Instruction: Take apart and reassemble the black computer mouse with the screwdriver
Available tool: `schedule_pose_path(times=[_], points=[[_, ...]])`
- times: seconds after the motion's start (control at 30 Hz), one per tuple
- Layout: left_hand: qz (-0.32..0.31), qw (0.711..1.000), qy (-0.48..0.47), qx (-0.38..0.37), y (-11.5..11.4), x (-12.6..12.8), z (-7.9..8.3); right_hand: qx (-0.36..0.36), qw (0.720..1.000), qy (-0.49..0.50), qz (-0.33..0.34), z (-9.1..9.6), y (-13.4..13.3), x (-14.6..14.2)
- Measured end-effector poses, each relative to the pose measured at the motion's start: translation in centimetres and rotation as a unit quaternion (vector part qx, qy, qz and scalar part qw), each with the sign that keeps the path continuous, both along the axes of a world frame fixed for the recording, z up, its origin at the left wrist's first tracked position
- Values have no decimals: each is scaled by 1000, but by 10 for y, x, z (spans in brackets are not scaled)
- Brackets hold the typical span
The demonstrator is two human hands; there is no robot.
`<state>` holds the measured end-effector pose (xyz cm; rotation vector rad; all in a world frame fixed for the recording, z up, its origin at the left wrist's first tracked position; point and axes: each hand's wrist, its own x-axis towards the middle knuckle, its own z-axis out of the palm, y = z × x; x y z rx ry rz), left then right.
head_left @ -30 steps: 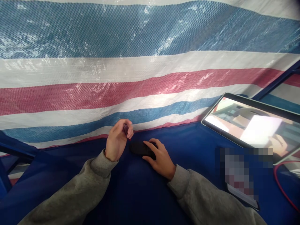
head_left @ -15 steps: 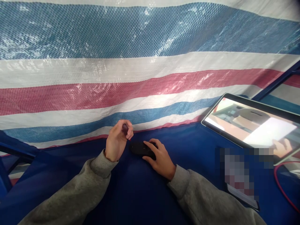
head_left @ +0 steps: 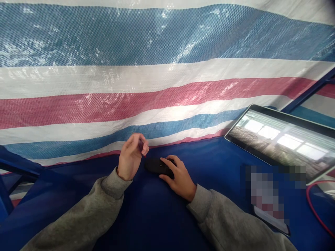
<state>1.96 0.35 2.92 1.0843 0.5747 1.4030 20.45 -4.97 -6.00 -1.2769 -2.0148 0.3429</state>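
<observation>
My left hand (head_left: 131, 157) is raised just above the blue tabletop (head_left: 146, 212), its fingers curled closed. Something dark shows inside the curl, and a tiny red tip peeks out below the fingers; what it is cannot be made out. To the right, a black oblong device (head_left: 154, 166) with a rounded end and faint small markings lies on the blue surface. My right hand (head_left: 179, 177) grips its right end, fingers over the top and thumb along the near side, hiding that end.
A tablet (head_left: 280, 139) with a lit screen leans at the right. In front of it lies a phone-like slab (head_left: 272, 218), partly pixelated. A red cable (head_left: 311, 202) curves along the right edge. Striped plastic sheeting (head_left: 157, 80) hangs behind, with blue frame bars (head_left: 15, 167) at the left.
The picture on the tablet has switched from a close-up with a hand to a row of bright windows. Both hands and the black device stay practically still.
</observation>
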Motion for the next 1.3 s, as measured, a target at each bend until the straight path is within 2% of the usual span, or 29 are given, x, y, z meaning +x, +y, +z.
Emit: schedule_pose_path(times=[0.27, 0.5, 0.7, 0.93, 1.1, 1.3], points=[[14, 998, 44, 32, 0, -1, -3, 3, 1000, -5, -1, 0, 1, 0], [-9, 1000, 13, 12, -2, 1, -1, 3, 1000, -6, -4, 1, 0, 0], [19, 998, 56, 29, -3, 1, -1, 6, 1000, -3, -2, 0, 0, 0], [-5, 1000, 18, 6, -1, 0, 0, 3, 1000, -4, 0, -2, 1, 0], [24, 998, 54, 28, 0, 0, -2, 5, 1000, 1, 1, -1, 1, 0], [11, 1000, 23, 9, -1, 3, -2, 2, 1000, 3, 2, 0, 0, 0]])
